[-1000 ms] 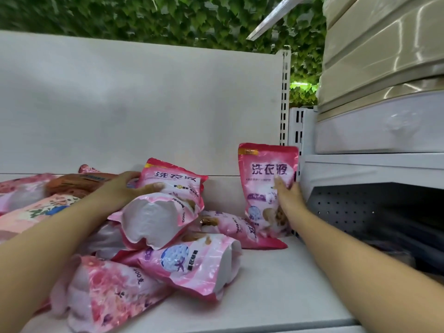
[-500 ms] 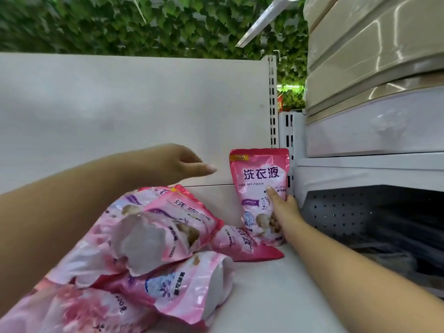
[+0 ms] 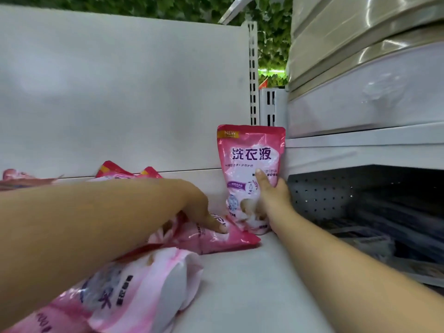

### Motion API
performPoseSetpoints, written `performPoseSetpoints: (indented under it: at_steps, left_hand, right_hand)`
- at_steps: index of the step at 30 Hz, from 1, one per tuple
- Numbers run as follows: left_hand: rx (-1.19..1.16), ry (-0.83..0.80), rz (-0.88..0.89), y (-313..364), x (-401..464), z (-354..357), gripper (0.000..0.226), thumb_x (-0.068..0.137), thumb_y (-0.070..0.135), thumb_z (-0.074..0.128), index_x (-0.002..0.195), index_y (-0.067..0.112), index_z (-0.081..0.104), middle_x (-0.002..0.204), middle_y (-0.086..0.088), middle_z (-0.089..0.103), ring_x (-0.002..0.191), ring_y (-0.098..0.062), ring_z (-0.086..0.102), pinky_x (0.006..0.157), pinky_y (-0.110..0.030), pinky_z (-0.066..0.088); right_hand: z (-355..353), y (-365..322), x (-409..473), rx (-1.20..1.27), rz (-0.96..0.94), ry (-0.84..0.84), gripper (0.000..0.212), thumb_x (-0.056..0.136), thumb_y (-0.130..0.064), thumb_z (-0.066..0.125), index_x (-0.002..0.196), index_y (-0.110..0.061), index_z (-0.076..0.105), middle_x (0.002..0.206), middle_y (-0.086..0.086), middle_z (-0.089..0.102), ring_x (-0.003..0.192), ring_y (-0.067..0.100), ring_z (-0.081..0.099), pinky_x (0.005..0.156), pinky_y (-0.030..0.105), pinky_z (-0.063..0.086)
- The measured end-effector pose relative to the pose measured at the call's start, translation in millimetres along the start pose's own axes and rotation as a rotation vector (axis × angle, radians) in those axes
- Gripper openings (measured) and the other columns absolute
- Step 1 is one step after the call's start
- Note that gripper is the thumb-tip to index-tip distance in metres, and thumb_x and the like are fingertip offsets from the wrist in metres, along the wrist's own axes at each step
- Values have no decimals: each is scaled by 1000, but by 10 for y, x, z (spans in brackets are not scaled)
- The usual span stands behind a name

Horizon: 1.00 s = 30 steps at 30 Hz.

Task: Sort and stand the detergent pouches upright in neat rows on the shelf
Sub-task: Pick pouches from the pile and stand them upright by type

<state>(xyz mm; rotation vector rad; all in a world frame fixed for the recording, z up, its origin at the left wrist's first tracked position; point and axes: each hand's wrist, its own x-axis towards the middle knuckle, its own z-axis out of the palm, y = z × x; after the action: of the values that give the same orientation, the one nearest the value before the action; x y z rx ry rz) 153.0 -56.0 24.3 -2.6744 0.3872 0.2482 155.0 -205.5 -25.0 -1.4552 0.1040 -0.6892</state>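
A pink detergent pouch (image 3: 249, 159) stands upright in the shelf's back right corner. My right hand (image 3: 271, 195) grips its lower right side, thumb across the front. My left hand (image 3: 199, 210) has come down on a flat-lying pink pouch (image 3: 223, 239) just left of the upright one, thumb pressing its top; the fingers are hidden. Another pouch (image 3: 144, 289) lies on its side at the front left, white base facing right. More pouches (image 3: 115, 170) lie behind my left forearm, mostly hidden.
The white shelf board (image 3: 252, 284) runs forward between my arms. A white back panel (image 3: 120, 92) rises behind. A slotted upright (image 3: 252, 75) and stacked plastic drawers (image 3: 360, 80) bound the right; a dark perforated shelf (image 3: 348, 195) sits below them.
My left hand let go of the pouch in the pile, lifted, swung right and dropped onto the flat pouch beside the upright one. My right hand stayed on the upright pouch.
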Motion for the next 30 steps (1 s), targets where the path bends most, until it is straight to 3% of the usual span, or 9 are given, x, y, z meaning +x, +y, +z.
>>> performPoseSetpoints:
  at_steps: [3,6,10,14,18,22,26,28,30]
  left_hand:
    - [-126,92,66,-102,21,13,72,74,73,46,103,9,59,108,-7,62,100,-25,56,82,-30,41]
    - [-283,246,118,-227,-73,-38,47,76,63,57,81,17,50,82,-1,55,82,-20,52,76,-27,40]
    - [-528,478,25,-511,-216,-104,49,73,61,59,69,14,48,69,1,49,71,-18,48,65,-26,36]
    - [-1240,839,9,-769,-302,-115,46,71,46,71,60,10,44,49,-4,44,44,-15,43,44,-21,31]
    - [-1776,1010,135,-760,-246,-88,41,66,36,79,62,18,42,76,-12,49,66,-25,46,58,-35,37]
    - [-1867,1158,113,-684,-202,-98,52,70,33,78,54,21,30,60,-6,34,51,-17,33,49,-26,23]
    - [-1907,1205,64,-741,-153,-19,48,70,36,77,57,15,37,58,-8,35,50,-18,31,51,-27,25]
    - [-1918,1158,39,-724,-150,13,38,71,38,76,70,13,48,72,-9,45,62,-23,38,59,-31,29]
    - [-1874,1133,14,-654,-160,29,40,73,37,75,64,12,44,69,-11,41,63,-22,36,57,-30,27]
  right_hand:
    - [17,-15,-11,25,-16,19,42,88,-43,52,113,-10,50,103,6,59,88,20,55,73,29,42]
    - [87,-51,-55,85,-64,39,31,88,-41,53,101,-13,52,88,-2,59,80,16,56,62,25,43]
    - [194,-76,-127,52,-189,47,22,89,-38,53,96,-17,52,81,-9,55,76,10,53,64,23,38]
    - [206,8,-76,51,-71,17,24,89,-41,51,87,-18,50,80,-4,59,80,19,58,74,27,41]
    - [247,50,-22,-35,27,-207,27,90,-45,47,82,-20,52,93,2,62,89,20,57,83,30,40]
    - [282,35,55,-16,84,-306,23,91,-42,47,81,-22,54,81,-2,64,86,17,58,92,29,39]
    - [358,62,99,-76,85,-339,37,86,-48,52,108,-20,61,101,7,71,97,26,66,97,47,45]
    - [368,21,82,-85,61,-307,51,84,-47,55,124,-16,51,114,7,66,104,27,62,99,47,44]
    - [318,-106,55,-139,-9,-167,59,83,-50,56,129,-17,41,127,5,54,113,25,54,100,42,41]
